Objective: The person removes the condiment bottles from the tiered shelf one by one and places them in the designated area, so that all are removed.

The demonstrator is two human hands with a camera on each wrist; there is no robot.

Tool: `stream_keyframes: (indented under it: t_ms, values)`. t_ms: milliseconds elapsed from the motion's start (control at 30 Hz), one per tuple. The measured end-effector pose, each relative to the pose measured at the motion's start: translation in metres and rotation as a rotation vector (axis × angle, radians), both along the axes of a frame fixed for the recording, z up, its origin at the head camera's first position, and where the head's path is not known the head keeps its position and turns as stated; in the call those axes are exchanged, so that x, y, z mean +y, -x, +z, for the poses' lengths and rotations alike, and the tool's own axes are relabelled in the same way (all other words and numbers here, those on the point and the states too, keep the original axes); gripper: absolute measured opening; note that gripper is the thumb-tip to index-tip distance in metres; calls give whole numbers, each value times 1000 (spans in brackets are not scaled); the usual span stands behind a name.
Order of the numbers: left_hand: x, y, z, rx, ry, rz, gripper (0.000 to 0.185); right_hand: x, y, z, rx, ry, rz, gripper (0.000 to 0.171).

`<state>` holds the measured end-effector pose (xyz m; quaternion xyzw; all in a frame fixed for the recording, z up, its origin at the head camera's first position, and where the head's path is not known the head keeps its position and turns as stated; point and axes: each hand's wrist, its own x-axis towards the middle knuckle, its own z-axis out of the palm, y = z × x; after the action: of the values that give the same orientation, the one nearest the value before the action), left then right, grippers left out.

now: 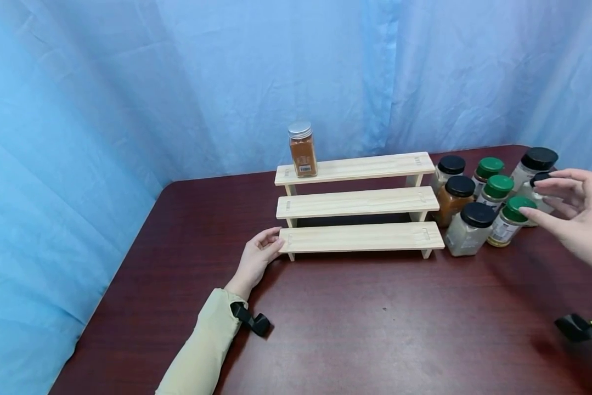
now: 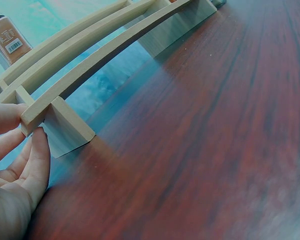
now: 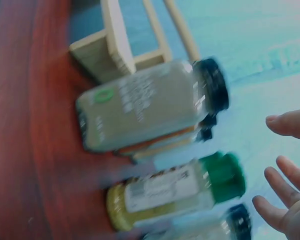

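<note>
A three-tier wooden rack (image 1: 360,238) stands on the dark red table. My left hand (image 1: 256,258) pinches the left end of its lowest shelf; in the left wrist view the thumb and fingertips meet that shelf corner. One jar of orange-brown spice (image 1: 303,156) with a silver lid sits at the left of the top tier. Over the jars to the right, my right hand (image 1: 582,214) hovers with fingers spread and nothing held. Nearest to it are a green-lidded shaker jar (image 1: 505,227) and a large black-lidded jar (image 1: 537,162). Beside the rack stands a black-lidded jar of pale powder (image 1: 468,236).
Several jars with black or green lids crowd close together at the rack's right end, among them an orange-brown one (image 1: 451,203). A blue curtain (image 1: 276,71) hangs behind and to the left of the table (image 1: 375,329).
</note>
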<state>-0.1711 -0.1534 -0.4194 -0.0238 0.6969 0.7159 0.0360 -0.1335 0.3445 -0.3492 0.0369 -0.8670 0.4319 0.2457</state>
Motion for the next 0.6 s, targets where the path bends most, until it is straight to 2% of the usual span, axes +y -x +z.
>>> stream_keyframes:
  t_ms: [67, 200, 467, 600]
  values:
    - [0, 1, -1, -1, 8, -3, 42, -13, -5, 14, 11, -2, 13, 67]
    - [-1, 1, -1, -7, 5, -3, 42, -29, -9, 28, -2, -5, 31, 62]
    - [-1, 0, 0, 1, -2, -10, 43, -64, -5, 34, 14, -20, 120, 51]
    - [0, -1, 1, 1, 0, -9, 43, -78, -4, 31, 29, 32, 197, 47]
